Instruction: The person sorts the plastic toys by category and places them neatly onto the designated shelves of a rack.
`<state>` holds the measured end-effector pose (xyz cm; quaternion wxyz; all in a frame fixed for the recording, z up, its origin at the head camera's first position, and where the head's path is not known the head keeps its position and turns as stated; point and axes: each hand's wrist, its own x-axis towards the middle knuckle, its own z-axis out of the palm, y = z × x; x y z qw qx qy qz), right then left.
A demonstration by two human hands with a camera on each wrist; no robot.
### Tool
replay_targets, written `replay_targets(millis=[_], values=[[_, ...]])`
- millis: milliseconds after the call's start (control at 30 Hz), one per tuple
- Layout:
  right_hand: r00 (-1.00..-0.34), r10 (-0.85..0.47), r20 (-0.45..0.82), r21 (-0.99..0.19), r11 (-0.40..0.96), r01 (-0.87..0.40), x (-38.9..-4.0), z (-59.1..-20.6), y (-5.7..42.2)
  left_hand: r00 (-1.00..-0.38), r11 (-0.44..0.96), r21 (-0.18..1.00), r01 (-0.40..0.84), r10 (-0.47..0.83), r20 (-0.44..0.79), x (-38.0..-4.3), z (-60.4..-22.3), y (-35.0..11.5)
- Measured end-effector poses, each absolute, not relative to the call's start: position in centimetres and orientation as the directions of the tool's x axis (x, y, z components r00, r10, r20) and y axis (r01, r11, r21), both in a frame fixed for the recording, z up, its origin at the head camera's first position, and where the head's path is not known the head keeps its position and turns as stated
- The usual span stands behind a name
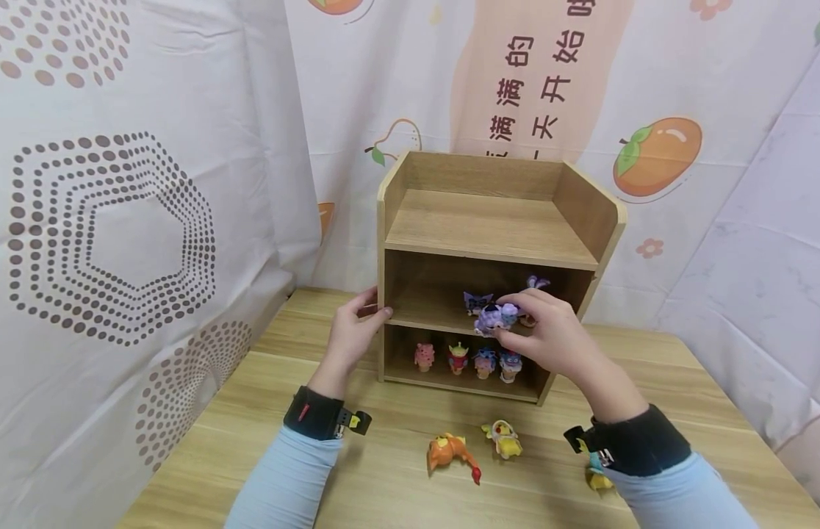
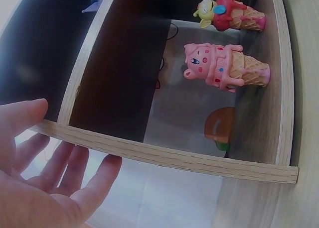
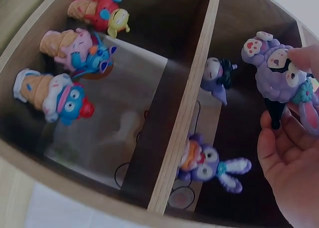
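My right hand [image 1: 558, 334] pinches a purple toy figurine [image 3: 276, 81] with a black pointed part, in front of the middle level of a wooden shelf [image 1: 489, 246]. Behind it on that level stand a dark purple-eared figurine [image 3: 215, 76] and a purple rabbit figurine [image 3: 207, 164]. With thumb and fingers on either side, my left hand [image 1: 350, 330] grips the shelf's left side panel [image 2: 149, 153]. Along the bottom level stand a pink figurine [image 2: 214, 66], a red-and-yellow one [image 1: 458, 358], a pink-and-blue one [image 1: 486, 362] and a blue red-nosed one [image 3: 70, 103].
On the wooden table [image 1: 383, 485] before the shelf lie an orange figurine [image 1: 447, 450] and a yellow figurine [image 1: 503, 441]. A yellow-and-blue figurine [image 1: 599, 480] is partly hidden by my right wrist. Printed curtains [image 1: 304, 184] hang behind and beside the table.
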<state>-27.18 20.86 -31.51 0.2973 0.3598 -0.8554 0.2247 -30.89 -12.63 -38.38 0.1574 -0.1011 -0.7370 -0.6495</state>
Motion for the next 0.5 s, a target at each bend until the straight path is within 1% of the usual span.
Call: replay_targets(millis=[367, 500], values=[[-0.582, -0.486, 0.652, -0.199, 0.630, -0.750, -28.3, -31.8, 18.2, -0.933, 0.152, 0.926, 0.345, -0.057, 0.356, -31.1, -38.7, -12.8], [-0.612, -0.485, 0.625, -0.226, 0.638, -0.736, -28.8, -31.8, 17.3, -0.930, 0.159, 0.923, 0.351, -0.058, 0.364, -30.8, -38.4, -12.6]])
